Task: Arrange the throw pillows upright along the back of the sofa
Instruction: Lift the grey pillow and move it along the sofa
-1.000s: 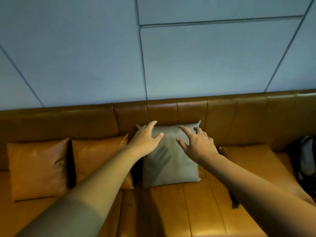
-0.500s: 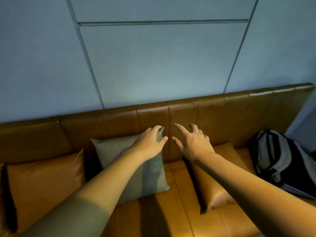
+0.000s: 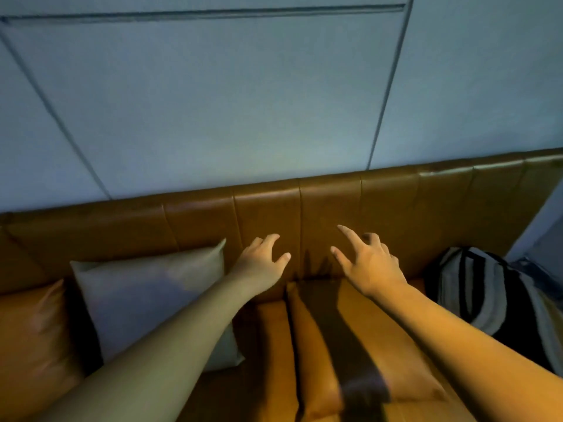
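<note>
A grey pillow (image 3: 146,300) stands upright against the brown leather sofa back (image 3: 396,208). An orange leather pillow (image 3: 33,339) leans beside it at the left edge. Another orange pillow (image 3: 316,345) lies flat on the seat under my arms. My left hand (image 3: 262,263) hovers just right of the grey pillow, fingers spread, holding nothing. My right hand (image 3: 368,263) reaches out above the far end of the flat pillow, fingers apart and empty.
A black, grey and white striped backpack (image 3: 487,293) sits on the seat at the right end of the sofa. A pale blue panelled wall (image 3: 243,102) rises behind the sofa back.
The view has swung right along the sofa. Both hands have left the grey pillow and moved right, over the flat orange pillow.
</note>
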